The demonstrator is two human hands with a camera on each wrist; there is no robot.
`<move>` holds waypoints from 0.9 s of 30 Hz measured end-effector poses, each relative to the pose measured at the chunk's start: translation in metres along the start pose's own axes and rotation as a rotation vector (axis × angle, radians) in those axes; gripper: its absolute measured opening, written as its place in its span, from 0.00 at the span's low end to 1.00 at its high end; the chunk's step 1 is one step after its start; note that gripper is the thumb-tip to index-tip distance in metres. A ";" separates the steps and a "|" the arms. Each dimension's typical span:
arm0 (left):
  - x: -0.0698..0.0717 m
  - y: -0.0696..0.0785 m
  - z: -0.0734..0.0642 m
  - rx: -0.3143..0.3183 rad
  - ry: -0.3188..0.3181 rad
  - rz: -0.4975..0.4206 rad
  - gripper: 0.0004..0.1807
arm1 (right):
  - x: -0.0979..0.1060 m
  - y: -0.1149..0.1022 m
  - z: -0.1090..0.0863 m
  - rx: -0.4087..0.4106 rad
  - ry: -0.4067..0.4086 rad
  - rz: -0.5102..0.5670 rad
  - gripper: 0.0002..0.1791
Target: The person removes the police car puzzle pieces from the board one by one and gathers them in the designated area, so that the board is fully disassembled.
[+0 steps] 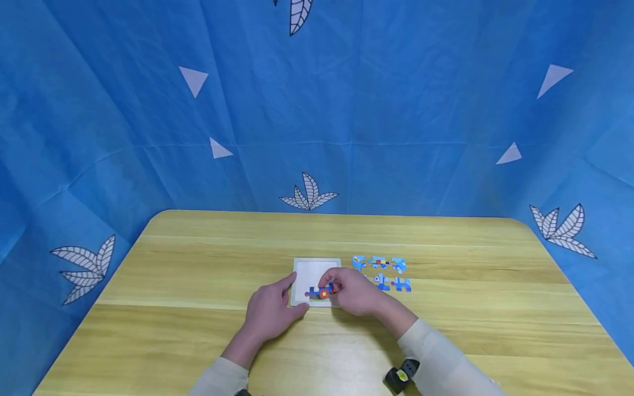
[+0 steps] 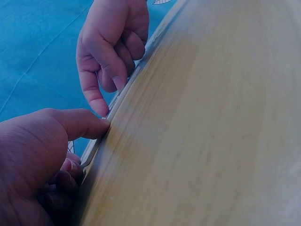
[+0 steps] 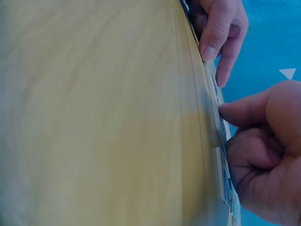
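Observation:
A white puzzle tray with a raised rim lies flat on the table. My left hand holds its near left corner, index finger along the left side and thumb at the front edge. Inside the tray's lower part sits a blue and red puzzle section with a round red and yellow shape. Over the tray's right side, my right hand has thumb and index finger on a puzzle piece there; its fingers partly hide that piece. In the left wrist view, the left thumb presses at the tray's edge.
Several loose blue puzzle pieces lie in two rows to the right of the tray, one partly behind the right hand. The wooden table runs back to a blue curtain with white leaf and triangle prints.

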State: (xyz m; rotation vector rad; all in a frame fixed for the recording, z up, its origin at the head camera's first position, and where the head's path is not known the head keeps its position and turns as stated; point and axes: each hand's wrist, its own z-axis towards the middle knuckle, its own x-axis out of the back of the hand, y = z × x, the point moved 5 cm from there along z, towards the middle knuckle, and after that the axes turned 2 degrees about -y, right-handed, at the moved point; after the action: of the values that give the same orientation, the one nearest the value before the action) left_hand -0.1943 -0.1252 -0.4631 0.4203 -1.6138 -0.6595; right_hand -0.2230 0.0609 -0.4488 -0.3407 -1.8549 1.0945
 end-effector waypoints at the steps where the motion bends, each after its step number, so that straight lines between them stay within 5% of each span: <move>1: 0.000 0.000 0.000 0.001 -0.002 0.000 0.41 | 0.000 0.000 0.000 -0.003 0.004 0.000 0.19; 27: 0.000 0.001 0.000 0.005 -0.001 0.010 0.41 | -0.001 0.000 -0.003 -0.047 0.059 0.039 0.18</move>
State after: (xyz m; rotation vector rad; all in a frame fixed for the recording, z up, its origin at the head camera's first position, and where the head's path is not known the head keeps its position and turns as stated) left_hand -0.1938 -0.1248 -0.4621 0.4155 -1.6182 -0.6486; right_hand -0.2204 0.0618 -0.4490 -0.4332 -1.8312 1.0568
